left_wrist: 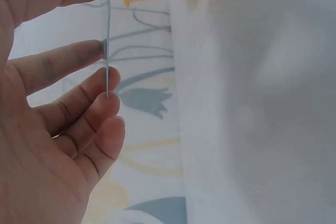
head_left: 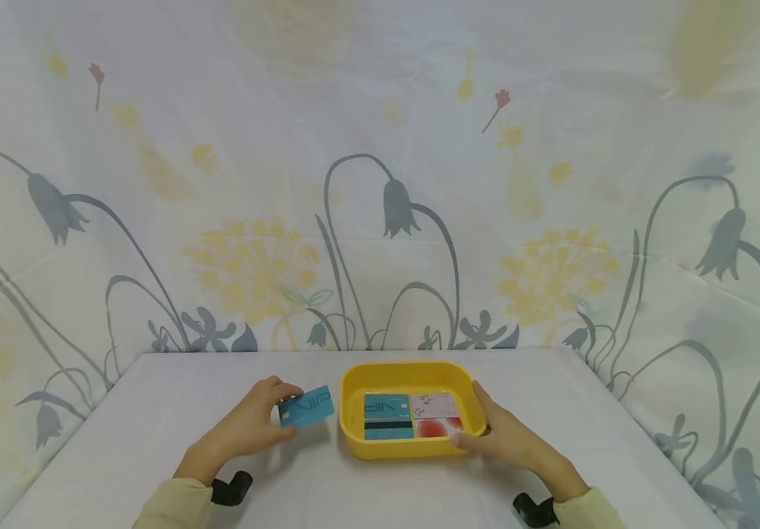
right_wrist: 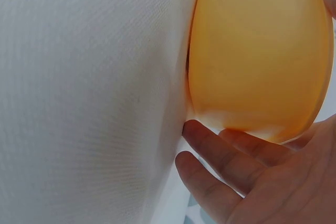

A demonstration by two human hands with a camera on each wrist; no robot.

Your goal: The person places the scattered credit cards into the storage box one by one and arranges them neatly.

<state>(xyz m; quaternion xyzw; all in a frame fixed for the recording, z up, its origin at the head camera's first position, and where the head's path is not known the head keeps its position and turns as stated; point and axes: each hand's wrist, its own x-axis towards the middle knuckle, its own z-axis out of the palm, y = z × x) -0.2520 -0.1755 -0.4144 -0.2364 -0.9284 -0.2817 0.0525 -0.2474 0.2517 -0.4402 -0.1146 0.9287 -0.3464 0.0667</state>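
A blue bank-style card (head_left: 307, 408) with VIP lettering is pinched in my left hand (head_left: 253, 425), raised just left of the yellow tray (head_left: 393, 450). Seen edge-on in the left wrist view, the card (left_wrist: 107, 51) spans from the thumb to the fingertips. My right hand (head_left: 508, 435) holds the tray's right end, thumb at the front rim and fingers around the side. Inside the tray lie a blue VIP card (head_left: 386, 404), a blue card with a black stripe (head_left: 389, 431), a pink flowered card (head_left: 434, 405) and a red-and-white card (head_left: 431, 428).
The tray rests on a white-covered table (head_left: 380, 492). Behind the table hangs a pale cloth (head_left: 380, 110) printed with grey and yellow flowers. Black wrist devices (head_left: 231, 488) sit at both cuffs.
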